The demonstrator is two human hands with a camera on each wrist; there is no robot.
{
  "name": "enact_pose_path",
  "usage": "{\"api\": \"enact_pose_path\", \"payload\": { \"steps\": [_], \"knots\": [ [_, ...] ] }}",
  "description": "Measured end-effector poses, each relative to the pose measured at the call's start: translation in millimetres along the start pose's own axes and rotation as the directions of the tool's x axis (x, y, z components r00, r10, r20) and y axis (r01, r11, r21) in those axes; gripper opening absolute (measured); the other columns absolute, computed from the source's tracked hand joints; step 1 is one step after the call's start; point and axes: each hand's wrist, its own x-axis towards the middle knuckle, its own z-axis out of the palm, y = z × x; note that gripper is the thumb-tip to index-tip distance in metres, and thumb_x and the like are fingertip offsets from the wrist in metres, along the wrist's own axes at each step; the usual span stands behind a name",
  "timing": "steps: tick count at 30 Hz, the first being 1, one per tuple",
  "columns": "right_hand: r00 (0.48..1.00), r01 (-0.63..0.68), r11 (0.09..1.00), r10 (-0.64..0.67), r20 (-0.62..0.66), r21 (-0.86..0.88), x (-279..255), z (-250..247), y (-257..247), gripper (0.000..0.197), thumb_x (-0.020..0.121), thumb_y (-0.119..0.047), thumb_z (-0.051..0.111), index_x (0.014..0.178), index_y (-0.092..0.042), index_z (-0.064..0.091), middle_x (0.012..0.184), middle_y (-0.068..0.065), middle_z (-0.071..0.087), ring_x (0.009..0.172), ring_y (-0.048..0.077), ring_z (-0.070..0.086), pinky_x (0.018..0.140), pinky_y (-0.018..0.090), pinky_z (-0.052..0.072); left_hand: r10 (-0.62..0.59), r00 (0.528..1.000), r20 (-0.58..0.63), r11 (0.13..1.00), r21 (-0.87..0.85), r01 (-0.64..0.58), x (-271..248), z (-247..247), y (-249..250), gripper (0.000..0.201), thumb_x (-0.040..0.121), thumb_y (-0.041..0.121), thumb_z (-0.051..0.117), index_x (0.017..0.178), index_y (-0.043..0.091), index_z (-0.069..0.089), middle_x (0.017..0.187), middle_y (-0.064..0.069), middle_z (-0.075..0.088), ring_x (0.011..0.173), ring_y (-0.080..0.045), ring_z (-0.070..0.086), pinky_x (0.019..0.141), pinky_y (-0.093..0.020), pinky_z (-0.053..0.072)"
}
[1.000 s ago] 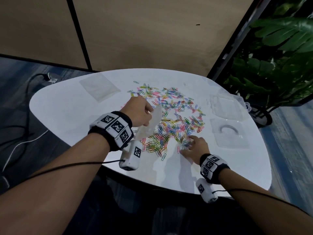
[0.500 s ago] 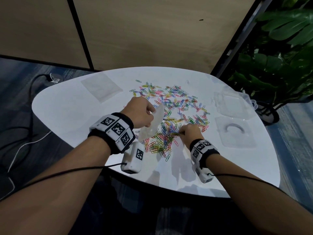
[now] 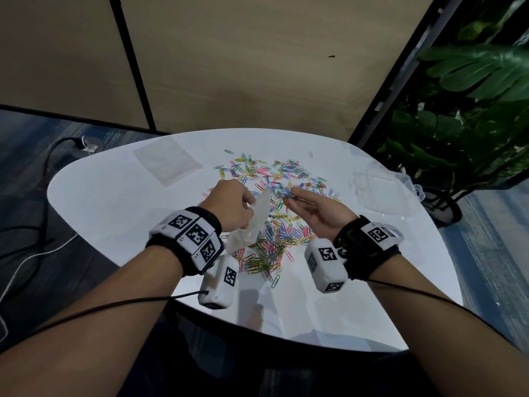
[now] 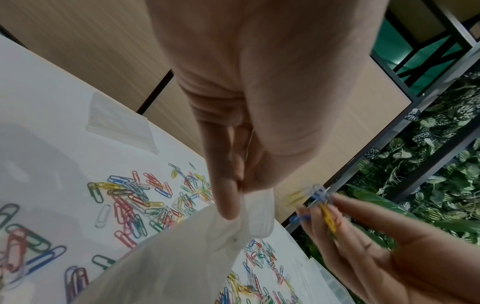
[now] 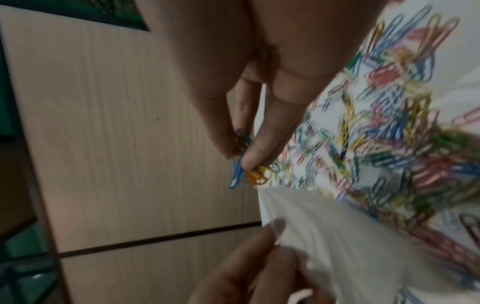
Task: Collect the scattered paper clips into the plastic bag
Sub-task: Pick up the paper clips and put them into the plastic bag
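your left hand (image 3: 233,203) pinched the top edge of the thin clear plastic bag (image 3: 252,222), which hung above the near side of the white rounded table (image 3: 114,213). just right of it, your right hand (image 3: 320,213) held a small bunch of coloured paper clips (image 5: 245,164) clamped between thumb and fingertips. beneath and beyond, the scattered coloured paper clips (image 3: 274,181) lay across the table's middle.

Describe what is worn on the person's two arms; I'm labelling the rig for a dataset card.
Both forearms are bare, no sleeves. Each wrist carries a black band topped with white blocks printed with black square markers. A white boxy camera module with the same markers hangs under the left wrist, another under the right. A thin black cable trails along each forearm.
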Motion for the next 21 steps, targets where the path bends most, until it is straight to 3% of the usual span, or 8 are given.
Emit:
{"api": "enact_pose_path", "payload": {
  "steps": [4,6,10,12,13,16,20,21],
  "knots": [
    [0.996,0.028,0.997,-0.022,0.085,-0.077,-6.7,17.0,12.3,0.012,0.091,0.000,0.061,0.099,0.007,0.067,0.089,0.016,0.074,0.085,0.019,0.072,0.074,0.020,0.060,0.005,1.000,-0.018,1.000,-0.015,-0.006,-0.1,3.3,3.4,0.034,0.091,0.002,0.060,0.123,0.003,0.069,0.085,-0.014,0.078,0.055,-0.008,0.068,0.082,-0.028,0.061],
    [0.997,0.068,0.977,-0.060,0.043,-0.202,-2.7,19.3,23.4,0.016,0.088,0.003,0.065,0.102,0.010,0.066,0.093,0.020,0.073,0.083,0.022,0.073,0.074,0.022,0.060,0.015,1.000,-0.019,0.999,-0.029,-0.016,-1.4,5.2,6.6,0.031,0.092,0.004,0.062,0.122,0.001,0.069,0.087,-0.015,0.078,0.058,-0.013,0.070,0.080,-0.025,0.059],
    [0.994,0.089,0.902,-0.107,-0.019,-0.422,7.1,23.8,42.5,0.028,0.078,0.011,0.071,0.106,0.010,0.068,0.098,0.025,0.072,0.087,0.032,0.071,0.085,0.034,0.059,0.023,1.000,0.008,0.997,-0.069,-0.022,-4.2,8.4,10.0,0.032,0.091,0.002,0.062,0.123,0.001,0.068,0.081,-0.016,0.078,0.074,-0.021,0.077,0.083,-0.028,0.060],
    [0.992,0.112,0.860,-0.129,0.001,-0.498,11.0,28.0,47.6,0.032,0.075,0.009,0.073,0.106,0.008,0.069,0.092,0.023,0.073,0.078,0.029,0.072,0.079,0.033,0.060,0.021,1.000,0.021,0.995,-0.094,-0.019,-4.3,7.9,10.6,0.033,0.091,0.001,0.064,0.124,0.000,0.068,0.083,-0.016,0.077,0.074,-0.022,0.078,0.080,-0.031,0.063],
    [0.984,0.145,0.791,-0.177,0.006,-0.594,11.7,30.6,47.8,0.027,0.075,0.004,0.075,0.102,0.004,0.072,0.083,0.017,0.074,0.070,0.023,0.071,0.071,0.029,0.059,0.023,1.000,0.021,0.995,-0.100,-0.020,-4.3,7.0,10.5,0.032,0.091,0.001,0.063,0.123,0.000,0.068,0.084,-0.017,0.077,0.074,-0.023,0.078,0.079,-0.032,0.063],
    [0.930,0.250,0.428,-0.356,0.092,-0.869,10.8,37.7,45.1,0.006,0.082,-0.010,0.072,0.085,-0.008,0.078,0.061,-0.002,0.068,0.049,0.004,0.063,0.054,0.016,0.052,0.038,0.999,0.007,0.995,-0.090,-0.037,-6.0,3.0,10.0,0.029,0.092,0.002,0.062,0.119,0.002,0.071,0.086,-0.018,0.078,0.075,-0.022,0.078,0.082,-0.034,0.063],
    [0.921,0.316,0.120,-0.275,0.275,-0.941,11.0,43.4,42.8,0.023,0.087,-0.007,0.063,0.104,-0.014,0.076,0.091,0.000,0.073,0.071,0.007,0.061,0.056,0.003,0.036,0.027,0.999,-0.025,0.998,-0.062,-0.029,-6.2,-1.2,6.6,0.028,0.091,0.000,0.059,0.114,0.004,0.074,0.084,-0.015,0.078,0.074,-0.020,0.078,0.082,-0.035,0.063],
    [0.925,0.329,0.109,-0.237,0.297,-0.938,11.3,43.4,42.4,0.027,0.086,-0.005,0.062,0.108,-0.014,0.075,0.099,0.000,0.073,0.076,0.007,0.062,0.060,0.001,0.037,0.019,0.999,-0.035,0.998,-0.061,-0.021,-5.1,-1.9,5.3,0.028,0.090,0.000,0.060,0.114,0.005,0.074,0.084,-0.014,0.078,0.073,-0.019,0.078,0.082,-0.036,0.063]
  ]
}}
